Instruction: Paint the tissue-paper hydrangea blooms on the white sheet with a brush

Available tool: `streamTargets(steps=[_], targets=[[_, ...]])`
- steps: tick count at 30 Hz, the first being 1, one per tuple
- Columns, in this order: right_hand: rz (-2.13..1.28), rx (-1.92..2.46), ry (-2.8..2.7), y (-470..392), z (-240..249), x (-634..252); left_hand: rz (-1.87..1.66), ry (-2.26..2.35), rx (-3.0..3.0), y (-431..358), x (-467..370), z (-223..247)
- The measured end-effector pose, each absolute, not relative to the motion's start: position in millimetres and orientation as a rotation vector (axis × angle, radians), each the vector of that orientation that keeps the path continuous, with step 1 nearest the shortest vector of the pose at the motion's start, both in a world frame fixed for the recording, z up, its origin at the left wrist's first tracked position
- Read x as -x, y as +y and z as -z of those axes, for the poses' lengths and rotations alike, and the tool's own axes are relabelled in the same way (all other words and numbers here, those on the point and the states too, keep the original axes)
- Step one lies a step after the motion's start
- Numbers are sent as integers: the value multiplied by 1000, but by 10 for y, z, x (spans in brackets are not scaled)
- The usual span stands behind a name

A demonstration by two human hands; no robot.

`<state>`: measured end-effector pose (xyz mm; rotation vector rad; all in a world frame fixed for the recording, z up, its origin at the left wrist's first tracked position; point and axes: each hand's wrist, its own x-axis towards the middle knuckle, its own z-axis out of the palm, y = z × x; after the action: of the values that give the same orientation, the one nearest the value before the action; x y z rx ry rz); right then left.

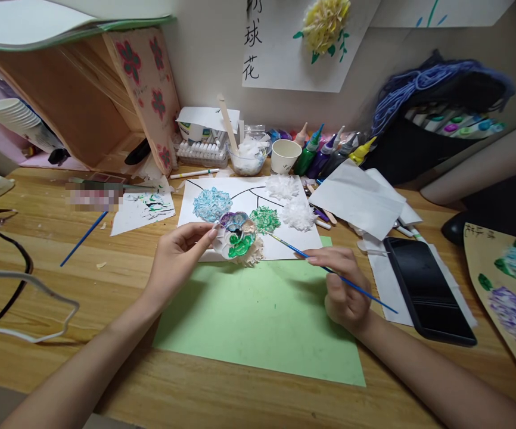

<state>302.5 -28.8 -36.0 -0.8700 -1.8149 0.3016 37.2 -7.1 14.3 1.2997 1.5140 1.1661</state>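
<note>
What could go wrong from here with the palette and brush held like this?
The left hand holds the palette above the beige flower; if it tips, any wet paint could mark that flower or the white sheet.

The brush in the right hand might stray from the green flower and stain the nearby white one.

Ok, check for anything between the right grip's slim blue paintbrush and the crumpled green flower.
Nothing visible blocks the slim blue paintbrush: its tip is at the lower edge of the crumpled green flower; contact is unclear. The round white paint-smeared palette in the left grip sits to the tip's left.
</note>
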Motion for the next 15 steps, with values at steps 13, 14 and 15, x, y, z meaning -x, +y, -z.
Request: streamTargets(steps=[13, 14, 15], targets=[[-313, 900, -1862, -252, 344, -3008, -1208, 1551, -1191, -9, -282, -100], [-313, 908, -1872, -251, 339, -3006, -1206, 1554, -1191, -9, -285, -102], [-313, 918, -1879, -251, 335, -3005, -1203, 1558, -1192, -9, -287, -104]])
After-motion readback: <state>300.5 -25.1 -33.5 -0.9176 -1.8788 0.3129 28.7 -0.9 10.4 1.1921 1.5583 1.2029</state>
